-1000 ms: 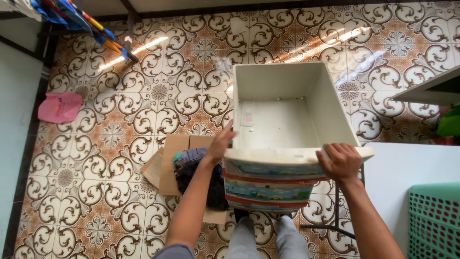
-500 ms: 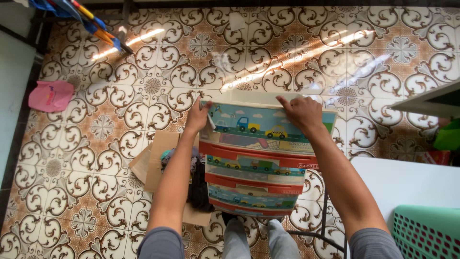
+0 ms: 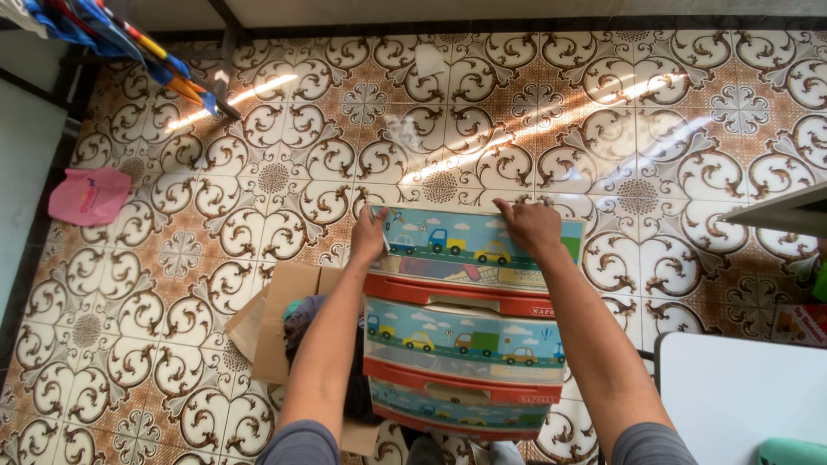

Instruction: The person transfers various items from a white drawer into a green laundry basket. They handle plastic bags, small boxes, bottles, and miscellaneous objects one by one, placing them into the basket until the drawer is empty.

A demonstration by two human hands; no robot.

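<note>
The top drawer [image 3: 469, 245] of a plastic drawer cabinet [image 3: 461, 344] has a front panel printed with cartoon cars and trucks on a road under a blue sky, with an orange-red handle strip along its lower edge. It appears pushed in, its front close to flush with the fronts below. Two more drawers with the same picture and orange-red strips stack beneath it. The cabinet stands on the patterned brown-and-cream tile floor [image 3: 258, 172], near its lower edge in the view.
</note>
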